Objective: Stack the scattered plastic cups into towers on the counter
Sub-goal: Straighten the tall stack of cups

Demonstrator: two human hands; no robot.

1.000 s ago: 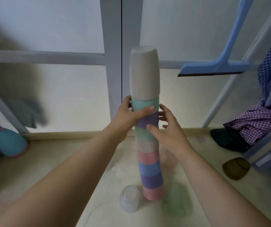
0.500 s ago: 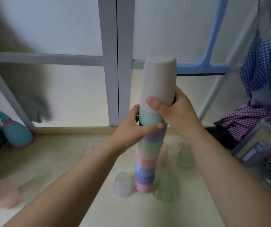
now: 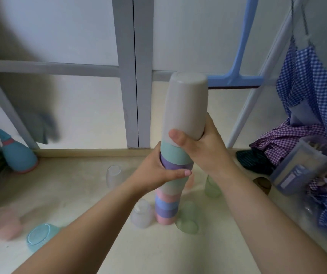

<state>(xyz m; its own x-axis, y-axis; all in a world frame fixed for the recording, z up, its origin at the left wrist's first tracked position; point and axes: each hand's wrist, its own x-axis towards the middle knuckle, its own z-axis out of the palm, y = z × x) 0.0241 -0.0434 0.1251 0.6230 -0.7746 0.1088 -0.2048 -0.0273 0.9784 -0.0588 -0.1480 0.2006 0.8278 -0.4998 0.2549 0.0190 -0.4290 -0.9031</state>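
A tall tower of upside-down plastic cups (image 3: 167,206) stands on the cream counter (image 3: 79,194), leaning slightly right at the top. Its bands run pink, purple, blue, pink, beige, green, purple, teal. A beige cup (image 3: 185,107) caps it. My right hand (image 3: 202,147) grips the lower part of that beige cup. My left hand (image 3: 158,173) wraps the purple and green bands below. Loose cups lie around the base: a frosted clear cup (image 3: 141,214), a green cup (image 3: 187,218), another green cup (image 3: 211,184), a clear cup (image 3: 113,175), a blue cup (image 3: 40,236) and a pink cup (image 3: 0,224).
A blue spray bottle (image 3: 18,155) stands at the back left. Checked cloths (image 3: 305,107) and a clear plastic box (image 3: 301,165) crowd the right side, with a dark brown cup (image 3: 262,183) beside them. A blue squeegee (image 3: 235,76) hangs against the frosted window behind.
My right hand rose from the tower's middle bands to the beige top cup and closed on it. The tower's top now leans right. The camera moved back, showing more loose cups.
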